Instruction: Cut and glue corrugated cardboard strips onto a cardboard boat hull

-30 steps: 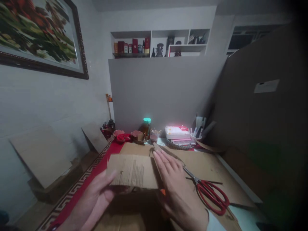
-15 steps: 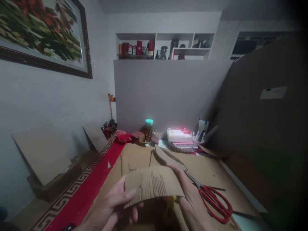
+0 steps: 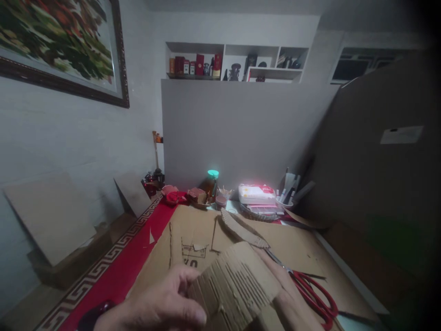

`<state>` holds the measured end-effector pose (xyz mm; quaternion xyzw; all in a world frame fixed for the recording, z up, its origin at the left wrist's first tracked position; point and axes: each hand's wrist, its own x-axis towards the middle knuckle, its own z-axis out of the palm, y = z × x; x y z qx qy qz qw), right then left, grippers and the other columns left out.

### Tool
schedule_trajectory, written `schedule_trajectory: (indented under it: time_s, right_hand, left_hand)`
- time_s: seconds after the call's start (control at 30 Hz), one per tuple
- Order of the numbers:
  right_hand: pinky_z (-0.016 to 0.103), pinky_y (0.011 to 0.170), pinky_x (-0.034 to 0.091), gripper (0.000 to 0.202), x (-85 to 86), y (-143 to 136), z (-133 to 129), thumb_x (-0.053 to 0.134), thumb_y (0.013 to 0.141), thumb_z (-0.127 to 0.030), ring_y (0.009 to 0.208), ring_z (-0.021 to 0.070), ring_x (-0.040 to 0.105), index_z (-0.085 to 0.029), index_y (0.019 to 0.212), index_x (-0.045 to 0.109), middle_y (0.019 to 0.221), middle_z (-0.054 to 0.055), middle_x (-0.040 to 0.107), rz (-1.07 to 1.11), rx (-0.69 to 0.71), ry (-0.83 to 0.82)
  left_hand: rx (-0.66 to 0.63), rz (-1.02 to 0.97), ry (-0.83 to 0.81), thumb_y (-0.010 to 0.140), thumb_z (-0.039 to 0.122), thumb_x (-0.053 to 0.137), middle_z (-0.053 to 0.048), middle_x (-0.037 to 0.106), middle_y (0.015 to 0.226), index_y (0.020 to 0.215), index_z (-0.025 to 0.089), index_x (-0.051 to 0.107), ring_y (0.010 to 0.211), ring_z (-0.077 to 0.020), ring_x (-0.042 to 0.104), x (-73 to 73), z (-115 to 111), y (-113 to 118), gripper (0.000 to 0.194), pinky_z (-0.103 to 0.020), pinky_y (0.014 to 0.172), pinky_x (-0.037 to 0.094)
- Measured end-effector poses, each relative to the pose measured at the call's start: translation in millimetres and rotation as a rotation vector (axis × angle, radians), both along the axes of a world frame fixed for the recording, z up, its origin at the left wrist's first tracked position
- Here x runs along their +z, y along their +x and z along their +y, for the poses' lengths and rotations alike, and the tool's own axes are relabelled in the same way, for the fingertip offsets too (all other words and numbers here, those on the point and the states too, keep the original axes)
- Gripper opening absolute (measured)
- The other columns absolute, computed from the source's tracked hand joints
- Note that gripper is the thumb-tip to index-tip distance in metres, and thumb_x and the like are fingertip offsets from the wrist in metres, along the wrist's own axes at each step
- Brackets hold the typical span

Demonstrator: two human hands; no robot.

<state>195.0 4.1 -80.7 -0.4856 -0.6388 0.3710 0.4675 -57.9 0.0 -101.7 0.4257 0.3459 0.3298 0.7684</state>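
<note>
As the head camera relays it to me from afar, a cardboard piece (image 3: 237, 280) is held up over a large cardboard sheet (image 3: 292, 236), between the left hand (image 3: 156, 301) and the right hand (image 3: 291, 296). The governing relation is this: from the left grip the piece lies to the right, its long axis slanting from lower left, by the thumb, to upper right; the creases cross that axis. I judge neither hand the nearer, since each meets one end. The left grip is narrow, thumb over the front face and forefinger at the edge, closed on the piece. The fingers of the other hand are hidden behind the cardboard, so I cannot tell how far that grip is open. The piece's lowest corner leaves my frame.

Count of parts: one held piece; one sheet beneath it; one curved cardboard strip (image 3: 241, 231), lying beyond the right hand; one pair of red-handled scissors (image 3: 296, 278), just beside that hand; one red-clothed surface (image 3: 119, 278); one white-and-pink pack (image 3: 257, 194) and one green-topped jar (image 3: 209, 186), toward the back; two pale boards (image 3: 51, 216), leaning well off to the left.
</note>
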Motion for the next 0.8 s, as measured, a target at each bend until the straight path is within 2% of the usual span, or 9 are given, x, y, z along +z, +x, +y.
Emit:
schedule_trajectory:
  time_s: [0.17,0.3,0.4,0.47,0.57,0.6,0.63,0.7,0.8]
  right_hand:
    - [0.042,0.096,0.051,0.039,2.3,-14,22,0.076,0.073,-0.025,0.103,0.0285,0.069,-0.025,0.111,0.069,0.114,0.006,0.073,0.358,0.075,-0.291]
    - [0.038,0.094,0.054,0.038,-5.0,-13,38,0.077,0.073,-0.045,0.1,0.0258,0.071,-0.023,0.104,0.07,0.109,0.008,0.074,0.75,0.049,-0.34]
    - [0.046,0.097,0.051,0.05,1.0,-18,30,0.066,0.079,-0.058,0.109,0.0307,0.067,-0.02,0.111,0.07,0.116,0.013,0.072,0.737,0.115,-0.329]
    - [0.049,0.097,0.05,0.053,9.2,-26,19,0.071,0.077,-0.055,0.111,0.0331,0.065,-0.02,0.117,0.069,0.115,0.013,0.073,0.692,0.166,-0.291]
    - [0.045,0.1,0.047,0.057,16.6,-35,7,0.075,0.078,-0.046,0.117,0.0317,0.061,-0.022,0.128,0.061,0.117,0.01,0.072,0.631,0.164,-0.255]
    - [0.044,0.1,0.047,0.056,16.3,-37,5,0.073,0.08,-0.045,0.118,0.0305,0.061,-0.022,0.13,0.059,0.117,0.01,0.072,0.611,0.164,-0.256]
    - [0.042,0.098,0.048,0.055,14.6,-37,3,0.072,0.082,-0.045,0.117,0.0295,0.061,-0.022,0.13,0.058,0.116,0.01,0.073,0.593,0.166,-0.265]
    - [0.041,0.095,0.051,0.053,8.2,-34,2,0.072,0.082,-0.045,0.113,0.0286,0.065,-0.023,0.128,0.058,0.113,0.009,0.074,0.571,0.158,-0.298]
    - [0.043,0.092,0.054,0.052,-1.1,-27,3,0.073,0.079,-0.048,0.108,0.0307,0.067,-0.024,0.123,0.061,0.108,0.01,0.075,0.525,0.098,-0.357]
  left_hand:
    - [-0.044,-0.019,0.107,0.066,0.02,0.078,-0.003,0.07,0.065,0.086,0.012,0.071,0.05,-0.0096,0.061,15.2,0,11,0.023,-0.017,0.045,0.045]
    - [0.101,0.052,0.208,0.07,0.038,0.072,-0.004,0.069,0.052,0.083,0.013,0.067,0.041,-0.0116,0.059,13.5,12,21,0.029,-0.021,0.044,0.047]
    - [0.125,0.126,0.226,0.073,0.04,0.072,-0.003,0.07,0.053,0.091,0.014,0.064,0.043,-0.0136,0.062,5.0,16,28,0.033,-0.023,0.046,0.05]
    - [0.114,0.184,0.224,0.074,0.034,0.071,-0.001,0.069,0.05,0.085,0.014,0.065,0.043,-0.0137,0.062,3.3,12,32,0.023,-0.023,0.046,0.049]
    - [0.027,0.295,0.276,0.071,0.017,0.072,0.001,0.074,0.064,0.075,0.017,0.069,0.059,-0.0144,0.067,13.3,6,30,0.005,-0.023,0.056,0.049]
    - [-0.019,0.352,0.351,0.069,0.014,0.074,0.0,0.077,0.076,0.077,0.019,0.072,0.074,-0.0166,0.07,18.6,9,25,0.009,-0.024,0.066,0.051]
    - [-0.058,0.408,0.453,0.068,0.015,0.078,0.0,0.078,0.086,0.081,0.021,0.074,0.085,-0.0201,0.07,23.8,15,19,0.015,-0.027,0.074,0.052]
    - [0.06,0.512,0.615,0.078,0.03,0.074,-0.002,0.076,0.094,0.086,0.021,0.076,0.093,-0.0226,0.067,30.2,41,2,0.012,-0.033,0.085,0.05]
    - [0.323,0.599,0.554,0.095,0.04,0.053,-0.006,0.072,0.091,0.092,0.015,0.071,0.084,-0.0201,0.066,25.9,106,-30,0.031,-0.038,0.081,0.052]
